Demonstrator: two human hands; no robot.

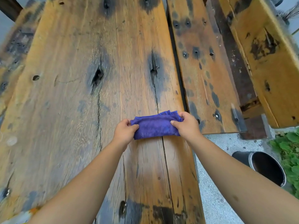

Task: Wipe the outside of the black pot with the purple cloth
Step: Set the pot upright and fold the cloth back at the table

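A folded purple cloth (155, 126) is stretched between both hands just above the wooden table top. My left hand (124, 132) pinches its left end and my right hand (186, 125) pinches its right end. The black pot (267, 167) lies on its side on the concrete ground at the lower right, its opening facing the camera, well apart from both hands and partly hidden behind my right forearm.
The table is a wide weathered plank (80, 94) with dark knots and cracks. A narrower plank (203, 70) and a bench board (267, 54) lie to the right. Green plants (289, 152) grow beside the pot on the concrete ground (215, 199).
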